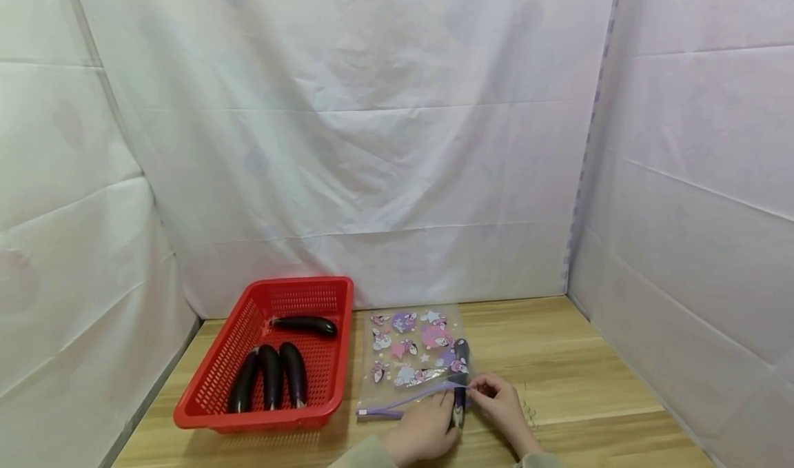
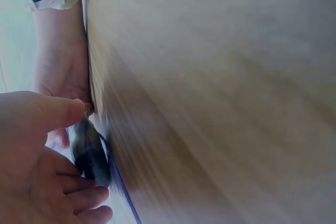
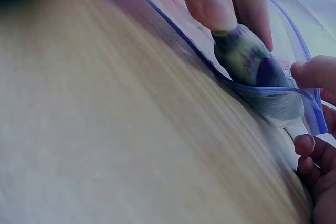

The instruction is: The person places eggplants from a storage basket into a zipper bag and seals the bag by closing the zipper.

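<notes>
A clear zip bag (image 1: 386, 366) printed with cartoon figures and stars lies flat on the table, its purple zip mouth facing me. One dark eggplant (image 1: 460, 398) is partly inside the bag at the right, its stem end sticking out of the mouth. My left hand (image 1: 426, 428) holds that eggplant near the stem, with the thumb on the stem end (image 3: 236, 51) in the right wrist view. At the right corner of the mouth, my right hand (image 1: 501, 406) pinches the purple zip edge (image 3: 315, 114). In the left wrist view, my left hand (image 2: 37, 156) hides part of the eggplant (image 2: 86, 153).
A red perforated basket (image 1: 343, 378) stands left of the bag, with several eggplants (image 1: 271, 378) lying in it. The wood-grain table (image 1: 583, 378) extends to the right. White cloth (image 1: 372, 178) hangs behind and along both sides.
</notes>
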Motion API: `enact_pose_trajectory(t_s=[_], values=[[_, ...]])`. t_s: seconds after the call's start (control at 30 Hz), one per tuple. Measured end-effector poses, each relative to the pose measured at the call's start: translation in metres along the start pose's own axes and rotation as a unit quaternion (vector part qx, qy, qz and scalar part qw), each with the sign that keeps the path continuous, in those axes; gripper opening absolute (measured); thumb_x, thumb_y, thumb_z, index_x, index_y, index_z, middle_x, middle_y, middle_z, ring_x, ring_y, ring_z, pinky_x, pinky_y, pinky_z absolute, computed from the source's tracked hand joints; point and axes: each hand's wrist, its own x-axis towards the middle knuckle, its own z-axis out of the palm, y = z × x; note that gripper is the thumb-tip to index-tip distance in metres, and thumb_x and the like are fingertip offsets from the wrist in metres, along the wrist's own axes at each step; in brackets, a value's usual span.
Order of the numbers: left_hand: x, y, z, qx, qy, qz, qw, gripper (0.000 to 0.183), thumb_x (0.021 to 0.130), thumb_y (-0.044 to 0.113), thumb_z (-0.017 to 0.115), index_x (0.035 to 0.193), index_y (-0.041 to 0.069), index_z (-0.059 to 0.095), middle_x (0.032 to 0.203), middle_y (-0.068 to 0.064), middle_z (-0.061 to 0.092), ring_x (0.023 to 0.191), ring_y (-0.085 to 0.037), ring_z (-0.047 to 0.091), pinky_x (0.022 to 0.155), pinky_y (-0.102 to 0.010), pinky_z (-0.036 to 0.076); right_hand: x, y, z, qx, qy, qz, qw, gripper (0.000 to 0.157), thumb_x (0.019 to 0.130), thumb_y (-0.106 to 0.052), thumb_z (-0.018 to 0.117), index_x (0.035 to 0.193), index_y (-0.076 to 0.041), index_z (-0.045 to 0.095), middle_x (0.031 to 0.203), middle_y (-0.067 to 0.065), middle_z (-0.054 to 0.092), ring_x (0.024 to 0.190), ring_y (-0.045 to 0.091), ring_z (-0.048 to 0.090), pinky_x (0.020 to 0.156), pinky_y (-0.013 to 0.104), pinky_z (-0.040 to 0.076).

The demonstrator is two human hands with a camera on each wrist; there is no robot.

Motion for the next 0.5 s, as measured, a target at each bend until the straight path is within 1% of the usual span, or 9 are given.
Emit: enact_pose_trajectory(t_s=[0.2, 0.33, 0.4, 0.5], values=[[0.007, 0.002, 0.005, -0.004, 0.011, -0.022, 0.9997, 0.062, 0.092, 0.041, 0.059, 0.137, -0.001, 0.048, 0.124, -0.013, 0.061, 0.111, -0.023, 0.059, 0.09, -0.035, 0.048, 0.001, -0.001, 0.0, -0.005, 0.003, -0.001, 1.0, 0.015, 0.072, 0.009, 0.075, 0.074, -0.004, 0.067, 0.071, -0.002, 0.059, 0.065, 0.006, 0.049, 0.061, 0.022, 0.042], [0.013, 0.003, 0.009, -0.003, 0.009, -0.049, 0.9988, 0.061, 0.093, 0.042, 0.057, 0.138, 0.002, 0.048, 0.126, -0.011, 0.06, 0.11, -0.024, 0.06, 0.087, -0.038, 0.05, 0.0, -0.002, 0.001, -0.008, 0.006, 0.0, 1.0, 0.016, 0.071, 0.008, 0.076, 0.073, -0.006, 0.067, 0.069, -0.002, 0.058, 0.065, 0.006, 0.049, 0.06, 0.022, 0.042], [0.016, 0.004, 0.01, -0.011, 0.005, -0.065, 0.9978, 0.06, 0.094, 0.043, 0.055, 0.138, 0.004, 0.048, 0.127, -0.01, 0.06, 0.11, -0.025, 0.06, 0.085, -0.041, 0.05, 0.0, -0.002, 0.001, -0.009, 0.007, 0.004, 1.0, 0.017, 0.071, 0.008, 0.076, 0.073, -0.007, 0.068, 0.069, -0.002, 0.058, 0.065, 0.006, 0.049, 0.06, 0.022, 0.042], [0.02, 0.004, 0.01, -0.024, 0.006, -0.076, 0.9968, 0.057, 0.095, 0.044, 0.054, 0.137, 0.005, 0.051, 0.125, -0.01, 0.061, 0.108, -0.027, 0.061, 0.083, -0.044, 0.051, 0.0, -0.001, 0.001, -0.009, 0.007, 0.007, 1.0, 0.018, 0.071, 0.008, 0.076, 0.073, -0.008, 0.067, 0.069, -0.003, 0.058, 0.064, 0.006, 0.049, 0.06, 0.022, 0.042]])
